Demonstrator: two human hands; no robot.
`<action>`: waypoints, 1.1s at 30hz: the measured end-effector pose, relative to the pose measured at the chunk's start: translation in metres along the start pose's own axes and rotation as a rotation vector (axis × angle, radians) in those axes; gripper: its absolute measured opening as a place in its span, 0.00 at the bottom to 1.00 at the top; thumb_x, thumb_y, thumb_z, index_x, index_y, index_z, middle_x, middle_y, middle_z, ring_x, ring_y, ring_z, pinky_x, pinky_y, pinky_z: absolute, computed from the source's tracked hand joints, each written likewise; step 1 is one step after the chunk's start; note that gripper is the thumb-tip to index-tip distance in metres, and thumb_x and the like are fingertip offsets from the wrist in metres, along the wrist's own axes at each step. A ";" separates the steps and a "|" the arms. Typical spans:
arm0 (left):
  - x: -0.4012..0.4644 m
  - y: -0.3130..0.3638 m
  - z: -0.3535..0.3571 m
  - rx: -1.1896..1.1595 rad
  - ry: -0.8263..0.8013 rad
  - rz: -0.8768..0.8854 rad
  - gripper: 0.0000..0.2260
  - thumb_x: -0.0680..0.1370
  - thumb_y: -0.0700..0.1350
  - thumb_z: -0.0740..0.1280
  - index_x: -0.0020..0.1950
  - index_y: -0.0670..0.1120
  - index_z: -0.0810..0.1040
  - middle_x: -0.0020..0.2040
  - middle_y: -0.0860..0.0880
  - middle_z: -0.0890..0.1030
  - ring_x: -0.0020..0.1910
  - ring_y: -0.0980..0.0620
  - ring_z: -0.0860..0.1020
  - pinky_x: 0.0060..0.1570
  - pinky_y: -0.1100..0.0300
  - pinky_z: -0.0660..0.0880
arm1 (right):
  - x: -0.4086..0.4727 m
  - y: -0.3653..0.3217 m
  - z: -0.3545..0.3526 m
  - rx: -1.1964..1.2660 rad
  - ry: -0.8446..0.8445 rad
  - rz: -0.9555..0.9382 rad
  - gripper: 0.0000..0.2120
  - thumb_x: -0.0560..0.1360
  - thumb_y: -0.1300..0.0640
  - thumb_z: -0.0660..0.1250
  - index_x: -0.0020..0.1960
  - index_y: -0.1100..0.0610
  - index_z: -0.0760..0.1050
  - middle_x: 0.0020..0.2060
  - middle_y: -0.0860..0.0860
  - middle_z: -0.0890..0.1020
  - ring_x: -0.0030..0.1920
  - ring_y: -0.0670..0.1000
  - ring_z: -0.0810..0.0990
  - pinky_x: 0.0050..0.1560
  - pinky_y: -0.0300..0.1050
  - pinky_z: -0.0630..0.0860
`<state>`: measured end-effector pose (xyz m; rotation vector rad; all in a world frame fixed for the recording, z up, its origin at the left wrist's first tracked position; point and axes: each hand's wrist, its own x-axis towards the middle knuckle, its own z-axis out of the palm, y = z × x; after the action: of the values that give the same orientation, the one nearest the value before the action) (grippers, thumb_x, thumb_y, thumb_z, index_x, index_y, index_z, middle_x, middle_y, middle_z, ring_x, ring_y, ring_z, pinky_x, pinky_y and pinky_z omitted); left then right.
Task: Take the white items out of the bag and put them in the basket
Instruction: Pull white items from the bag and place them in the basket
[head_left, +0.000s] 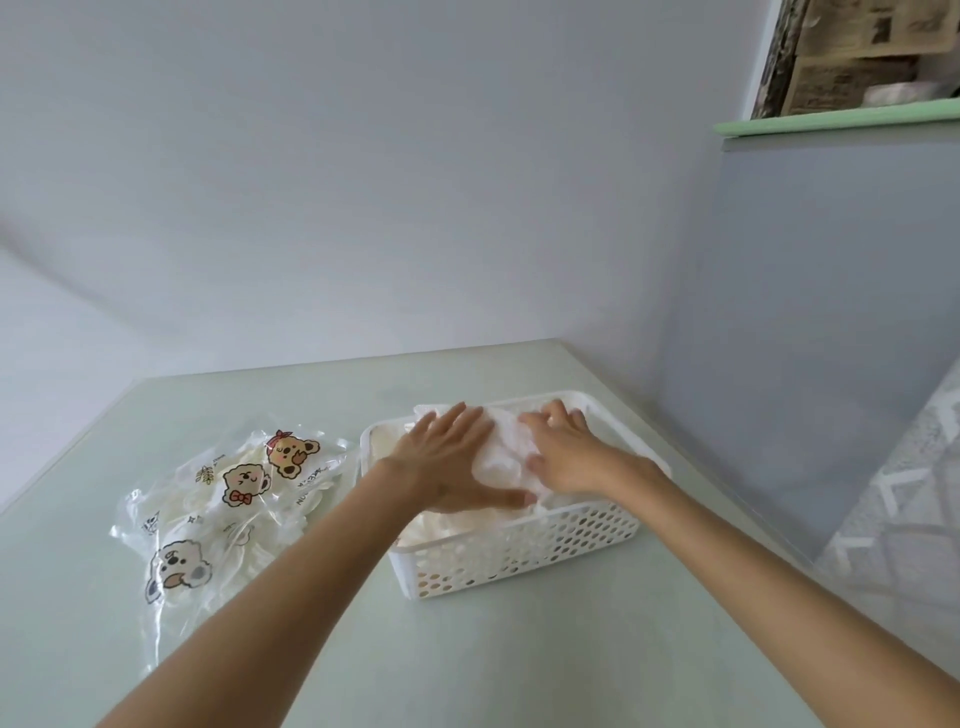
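Both hands flat on the white items (501, 452) in the basket (519, 558): left hand (449, 457) and right hand (563, 457), fingers straight, pressing. Push evenly so nothing pops over the rim. The bag (228, 499) probably isn't empty, hard to tell.

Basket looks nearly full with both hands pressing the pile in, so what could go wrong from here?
1. The white fabric items mound above the rim of the white perforated plastic basket; once the left hand and right hand lift, the top piece may spring over the far edge.
2. The clear plastic bag printed with cartoon bears seems to hold more white pieces, and room looks short.
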<state>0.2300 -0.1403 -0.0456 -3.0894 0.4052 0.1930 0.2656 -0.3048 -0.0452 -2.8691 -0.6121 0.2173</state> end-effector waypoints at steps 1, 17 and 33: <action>0.000 -0.001 0.007 0.005 -0.069 -0.029 0.49 0.70 0.76 0.51 0.79 0.48 0.37 0.78 0.51 0.37 0.77 0.53 0.36 0.76 0.50 0.39 | 0.002 0.005 0.007 -0.023 -0.099 0.047 0.27 0.82 0.56 0.53 0.78 0.57 0.46 0.76 0.54 0.48 0.76 0.57 0.48 0.72 0.55 0.54; 0.003 -0.008 0.019 -0.166 -0.238 -0.179 0.49 0.72 0.72 0.58 0.78 0.49 0.34 0.78 0.50 0.34 0.77 0.51 0.36 0.75 0.49 0.38 | 0.011 0.040 -0.013 0.306 -0.029 -0.020 0.28 0.73 0.55 0.72 0.71 0.54 0.67 0.70 0.50 0.66 0.67 0.50 0.70 0.63 0.42 0.68; -0.149 -0.090 -0.010 -0.516 0.536 -0.440 0.16 0.73 0.59 0.70 0.58 0.60 0.75 0.53 0.62 0.78 0.54 0.58 0.77 0.48 0.59 0.70 | -0.043 -0.081 -0.007 0.761 0.444 -0.251 0.14 0.77 0.63 0.64 0.42 0.47 0.80 0.43 0.40 0.83 0.46 0.44 0.81 0.48 0.35 0.74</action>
<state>0.1112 -0.0158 -0.0168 -3.5858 -0.4017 -0.6474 0.1964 -0.2519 -0.0158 -1.9945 -0.6169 -0.1889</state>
